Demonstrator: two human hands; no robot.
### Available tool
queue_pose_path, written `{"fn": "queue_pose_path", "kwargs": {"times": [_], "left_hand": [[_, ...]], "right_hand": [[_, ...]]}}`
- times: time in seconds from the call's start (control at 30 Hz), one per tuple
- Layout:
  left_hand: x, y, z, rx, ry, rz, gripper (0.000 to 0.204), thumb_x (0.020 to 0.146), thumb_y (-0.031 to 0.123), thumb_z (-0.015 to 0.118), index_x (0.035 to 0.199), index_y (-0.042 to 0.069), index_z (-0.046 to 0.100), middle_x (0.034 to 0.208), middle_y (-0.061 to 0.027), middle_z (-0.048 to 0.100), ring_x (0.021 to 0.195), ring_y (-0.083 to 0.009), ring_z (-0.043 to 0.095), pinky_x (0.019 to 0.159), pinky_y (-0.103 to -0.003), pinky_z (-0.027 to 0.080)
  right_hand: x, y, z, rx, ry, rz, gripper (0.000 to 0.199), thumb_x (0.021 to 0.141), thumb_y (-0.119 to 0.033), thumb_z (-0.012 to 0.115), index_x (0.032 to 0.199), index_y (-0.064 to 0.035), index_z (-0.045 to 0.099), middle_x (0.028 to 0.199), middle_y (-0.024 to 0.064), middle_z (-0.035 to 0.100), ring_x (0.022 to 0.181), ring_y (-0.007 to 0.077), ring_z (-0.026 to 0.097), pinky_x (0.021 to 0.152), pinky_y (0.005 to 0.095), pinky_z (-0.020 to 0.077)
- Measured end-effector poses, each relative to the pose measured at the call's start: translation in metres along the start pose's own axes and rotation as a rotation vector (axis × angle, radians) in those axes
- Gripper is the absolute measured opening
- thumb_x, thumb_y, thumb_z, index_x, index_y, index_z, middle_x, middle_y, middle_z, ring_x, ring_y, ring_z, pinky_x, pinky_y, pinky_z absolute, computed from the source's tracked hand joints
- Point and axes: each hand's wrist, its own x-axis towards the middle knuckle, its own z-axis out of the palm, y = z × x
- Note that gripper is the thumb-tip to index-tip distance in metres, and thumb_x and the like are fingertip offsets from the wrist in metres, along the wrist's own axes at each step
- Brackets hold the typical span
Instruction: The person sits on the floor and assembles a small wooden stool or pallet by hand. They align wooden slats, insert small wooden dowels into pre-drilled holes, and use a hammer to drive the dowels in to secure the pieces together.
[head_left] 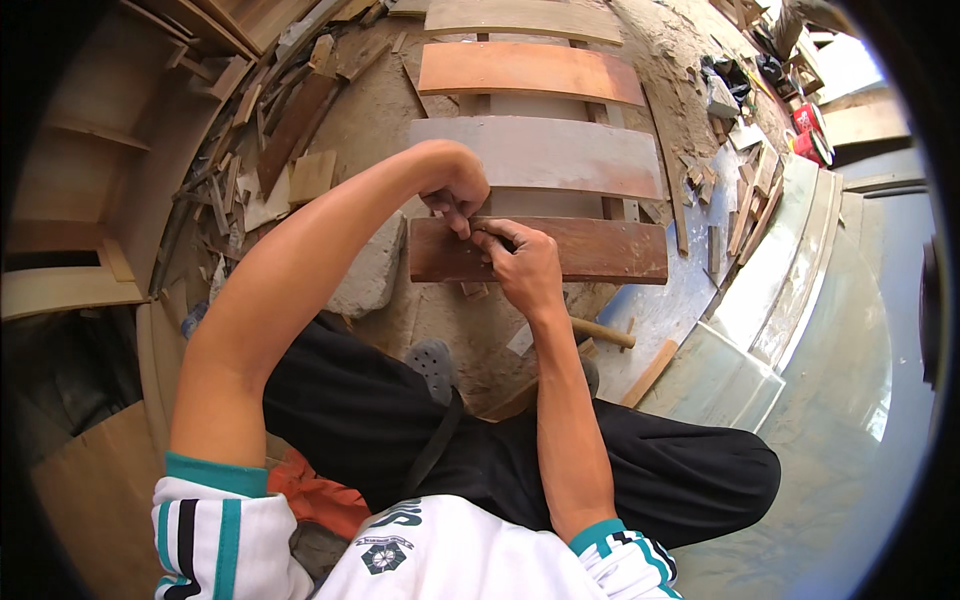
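Note:
The nearest slat is a dark reddish-brown board (610,250) lying crosswise in front of me. My left hand (458,200) reaches over its far edge from the left with the wrist sharply bent. The fingers are curled and their tips point down at the board. Right beside them, my right hand (527,265) rests on the board with thumb and fingers pinched together. The two hands' fingertips nearly meet. Whatever they pinch is too small or hidden to make out. A round wooden handle (603,332) sticks out past my right forearm, its other end hidden.
Beyond lie a greyish board (540,150), an orange-brown board (530,72) and a pale board (520,18), on lengthwise strips. A stone block (372,275) sits left of the dark board. Scrap wood (300,125) flanks the left; glass sheets (740,385) lie right.

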Motion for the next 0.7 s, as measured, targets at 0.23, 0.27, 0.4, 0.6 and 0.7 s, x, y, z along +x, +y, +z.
{"fn": "queue_pose_path", "kwargs": {"times": [0.23,0.27,0.4,0.6,0.7], "left_hand": [[0.006,-0.006,0.000,0.013,-0.014,0.067,0.027,0.086,-0.001,0.049,0.095,0.007,0.073,0.084,0.0031,0.077,0.060,-0.0047,0.065,0.046,-0.024,0.044],[0.005,-0.008,0.000,-0.022,0.006,0.090,0.027,0.086,0.000,0.049,0.095,0.007,0.073,0.085,0.0018,0.077,0.062,-0.0053,0.067,0.047,-0.024,0.045],[-0.008,-0.023,0.007,-0.175,0.067,0.219,0.025,0.087,0.002,0.048,0.092,0.002,0.073,0.089,-0.0031,0.078,0.072,-0.0082,0.072,0.053,-0.025,0.051],[-0.021,-0.066,0.025,-0.253,0.349,0.491,0.021,0.086,0.009,0.057,0.095,-0.003,0.072,0.090,-0.0136,0.076,0.077,-0.0205,0.073,0.068,-0.033,0.056],[-0.026,-0.082,0.052,-0.270,0.694,0.598,0.019,0.087,0.011,0.064,0.100,-0.003,0.069,0.091,-0.0162,0.073,0.086,-0.0227,0.071,0.077,-0.034,0.054]], "right_hand": [[-0.002,-0.004,0.005,-0.022,0.022,0.024,0.019,0.091,-0.008,0.069,0.108,-0.0005,0.074,0.087,0.0081,0.076,0.070,0.0114,0.067,0.066,0.0268,0.0534],[-0.002,-0.003,0.006,-0.008,0.029,0.035,0.018,0.091,-0.009,0.069,0.107,-0.0006,0.075,0.089,0.0106,0.076,0.073,0.0141,0.069,0.067,0.0282,0.0537],[-0.003,-0.007,0.007,-0.015,0.044,0.045,0.017,0.090,-0.009,0.069,0.103,-0.0007,0.075,0.091,0.0152,0.076,0.076,0.0185,0.072,0.069,0.0307,0.0542],[-0.004,0.000,0.010,-0.044,0.064,0.006,0.015,0.090,-0.010,0.070,0.101,0.0000,0.075,0.087,0.0140,0.075,0.074,0.0168,0.071,0.067,0.0298,0.0542],[-0.005,-0.001,0.007,-0.047,0.078,0.009,0.014,0.090,-0.009,0.070,0.100,0.0003,0.075,0.086,0.0136,0.075,0.073,0.0166,0.072,0.066,0.0291,0.0544]]}}
